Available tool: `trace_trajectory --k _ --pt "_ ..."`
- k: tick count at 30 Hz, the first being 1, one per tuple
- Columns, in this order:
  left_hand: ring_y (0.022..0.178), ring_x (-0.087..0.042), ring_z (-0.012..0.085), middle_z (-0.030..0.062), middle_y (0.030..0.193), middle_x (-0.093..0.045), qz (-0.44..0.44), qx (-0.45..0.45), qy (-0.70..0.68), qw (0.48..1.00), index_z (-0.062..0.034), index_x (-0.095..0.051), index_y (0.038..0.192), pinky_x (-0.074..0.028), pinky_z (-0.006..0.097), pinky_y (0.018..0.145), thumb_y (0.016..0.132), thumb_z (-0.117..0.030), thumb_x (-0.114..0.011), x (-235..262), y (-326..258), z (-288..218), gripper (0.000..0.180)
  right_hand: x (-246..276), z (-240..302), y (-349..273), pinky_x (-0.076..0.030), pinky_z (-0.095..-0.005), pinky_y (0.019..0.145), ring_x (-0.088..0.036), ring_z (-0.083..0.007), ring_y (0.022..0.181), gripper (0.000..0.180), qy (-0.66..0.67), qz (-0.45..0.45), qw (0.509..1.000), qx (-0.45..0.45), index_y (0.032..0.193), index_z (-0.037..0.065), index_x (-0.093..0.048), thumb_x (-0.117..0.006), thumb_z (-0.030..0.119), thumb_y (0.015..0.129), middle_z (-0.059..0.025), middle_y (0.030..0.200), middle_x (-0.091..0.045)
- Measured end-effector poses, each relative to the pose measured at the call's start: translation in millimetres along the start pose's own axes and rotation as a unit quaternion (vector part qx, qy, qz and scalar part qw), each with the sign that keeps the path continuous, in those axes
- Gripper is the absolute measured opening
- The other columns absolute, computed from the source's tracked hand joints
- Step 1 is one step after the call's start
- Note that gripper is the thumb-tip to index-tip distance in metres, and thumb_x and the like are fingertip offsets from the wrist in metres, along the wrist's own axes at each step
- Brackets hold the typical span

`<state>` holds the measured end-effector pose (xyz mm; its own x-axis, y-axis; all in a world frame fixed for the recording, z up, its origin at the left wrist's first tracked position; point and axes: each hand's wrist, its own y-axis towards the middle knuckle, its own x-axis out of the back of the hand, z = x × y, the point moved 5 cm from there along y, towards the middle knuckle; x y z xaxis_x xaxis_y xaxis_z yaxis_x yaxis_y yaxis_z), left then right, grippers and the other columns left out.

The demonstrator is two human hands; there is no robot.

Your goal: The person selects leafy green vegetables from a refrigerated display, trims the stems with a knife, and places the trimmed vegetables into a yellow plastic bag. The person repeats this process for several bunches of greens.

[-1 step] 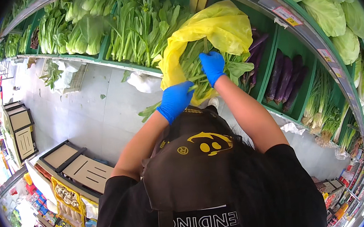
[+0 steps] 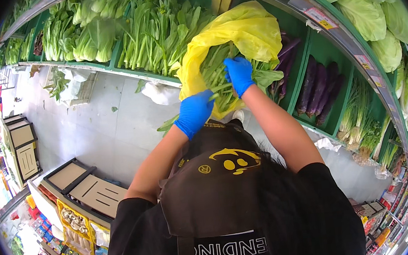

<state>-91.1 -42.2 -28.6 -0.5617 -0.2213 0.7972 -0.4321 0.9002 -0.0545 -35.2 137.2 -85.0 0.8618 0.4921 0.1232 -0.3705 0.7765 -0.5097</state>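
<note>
A yellow plastic bag (image 2: pixel 248 29) lies with its mouth toward me, full of long-stemmed leafy greens (image 2: pixel 215 69). Both my hands wear blue gloves. Closed round a leafy green stalk (image 2: pixel 168 123) is my left hand (image 2: pixel 194 113), at the bag's near left edge; leaves stick out on its left and a short stem end on its right. My right hand (image 2: pixel 239 75) is over the greens in the bag mouth, fingers curled in. What those fingers grip, if anything, is hidden. A broad leaf (image 2: pixel 267 77) pokes out beside my right wrist.
Behind the bag runs a green vegetable rack holding leafy greens (image 2: pixel 157 38), purple eggplants (image 2: pixel 315 88) and spring onions (image 2: pixel 356 111). Cabbages (image 2: pixel 364 16) fill the upper right shelf. A white basket (image 2: pixel 85 90) and a white bag (image 2: pixel 160 93) sit below the rack.
My left hand has shifted very slightly left and down with the stalk. The right hand stays almost in place over the greens.
</note>
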Motion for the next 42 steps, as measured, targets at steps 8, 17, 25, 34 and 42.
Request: trace_trajectory --k 8,17,25,34,42 --pt "0.081 -0.064 0.0348 0.0182 0.09 -0.066 -0.092 0.061 -0.12 0.987 -0.013 -0.062 0.118 -0.052 0.039 0.071 0.088 -0.026 -0.061 33 9 17 0.032 26 31 -16 -0.043 -0.0289 0.052 -0.051 -0.017 0.06 0.016 0.2 0.197 0.95 -0.136 0.084 0.006 -0.061 -0.062 0.022 0.084 -0.0068 0.072 -0.057" --pt "0.111 -0.051 0.0328 0.0138 0.121 -0.052 -0.127 -0.122 -0.238 0.955 -0.018 -0.062 0.123 -0.044 0.038 0.092 0.074 -0.003 -0.069 32 30 -63 0.052 37 25 -65 -0.039 -0.0278 0.045 -0.047 -0.0165 0.051 0.019 0.303 0.293 0.864 -0.275 0.08 0.007 -0.054 -0.06 0.024 0.087 -0.0062 0.069 -0.053" --pt "0.117 -0.055 0.0254 0.0082 0.108 -0.065 -0.157 -0.149 -0.395 0.893 -0.0051 -0.06 0.104 -0.023 0.043 0.112 0.088 -0.002 -0.057 76 24 -64 0.017 79 22 -70 -0.042 -0.0261 0.046 -0.051 -0.0134 0.054 0.024 0.134 0.275 0.939 -0.156 0.094 0.001 -0.065 -0.06 0.024 0.089 -0.0071 0.077 -0.062" --pt "0.06 -0.053 0.0087 0.0033 0.077 -0.061 -0.212 0.163 -0.493 0.828 -0.0014 -0.061 0.098 -0.046 0.022 0.056 0.093 -0.018 -0.06 102 -24 5 0.017 48 -45 -67 -0.048 -0.0458 0.065 -0.06 -0.0402 0.071 0.022 -0.351 0.185 0.883 0.25 0.095 0.007 -0.065 -0.06 0.023 0.08 -0.0208 0.088 -0.063" --pt "0.06 -0.051 0.0048 0.0 0.078 -0.063 -0.122 0.25 -0.436 0.856 -0.0046 -0.065 0.102 -0.044 0.02 0.054 0.089 -0.018 -0.067 85 -51 31 0.019 22 -65 -64 -0.049 -0.0466 0.069 -0.062 -0.0379 0.08 0.021 -0.47 0.213 0.807 0.287 0.098 0.011 -0.064 -0.056 0.013 0.078 -0.0179 0.082 -0.063"
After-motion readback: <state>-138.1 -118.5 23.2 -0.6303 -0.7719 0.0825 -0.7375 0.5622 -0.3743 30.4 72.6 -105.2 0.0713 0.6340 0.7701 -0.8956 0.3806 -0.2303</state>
